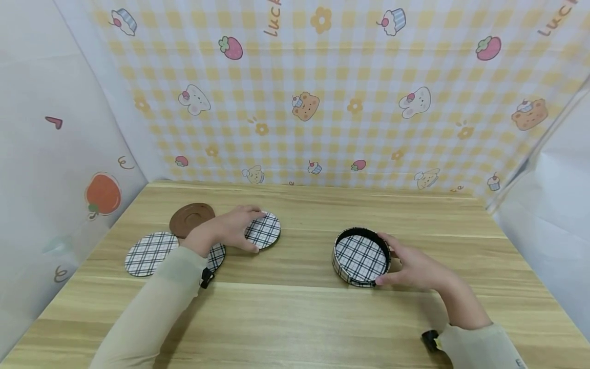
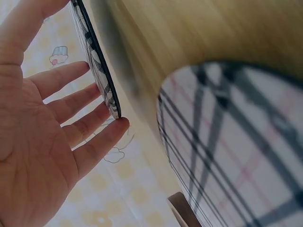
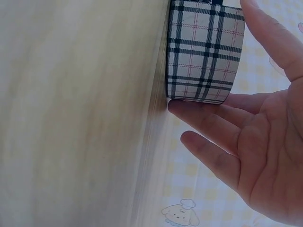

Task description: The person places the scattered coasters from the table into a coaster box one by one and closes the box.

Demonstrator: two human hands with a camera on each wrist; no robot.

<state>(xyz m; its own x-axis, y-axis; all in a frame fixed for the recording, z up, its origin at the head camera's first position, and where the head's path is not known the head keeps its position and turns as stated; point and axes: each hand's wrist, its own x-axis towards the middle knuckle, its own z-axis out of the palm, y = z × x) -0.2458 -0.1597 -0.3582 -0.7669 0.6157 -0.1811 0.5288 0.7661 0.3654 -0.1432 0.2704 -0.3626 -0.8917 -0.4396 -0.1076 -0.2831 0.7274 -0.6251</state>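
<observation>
My left hand (image 1: 232,229) spans a round plaid coaster (image 1: 265,230), thumb and fingers at its edge. In the left wrist view the coaster (image 2: 97,61) appears edge-on, with a shadow on the wood beside it. To the right, my right hand (image 1: 417,266) grips the side of a round plaid coaster holder (image 1: 340,269) with a dark inner wall. Plaid also shows inside it; whether that is a coaster or its floor I cannot tell. In the right wrist view, fingers touch the holder's wall (image 3: 203,52) close to the tabletop.
Left of the left hand lie a plaid coaster (image 1: 149,254), a brown round coaster (image 1: 191,219) and another plaid coaster (image 1: 216,256), partly hidden by the left wrist. All are on the wooden table (image 1: 286,318). A yellow-checked cloth (image 1: 336,128) hangs behind it.
</observation>
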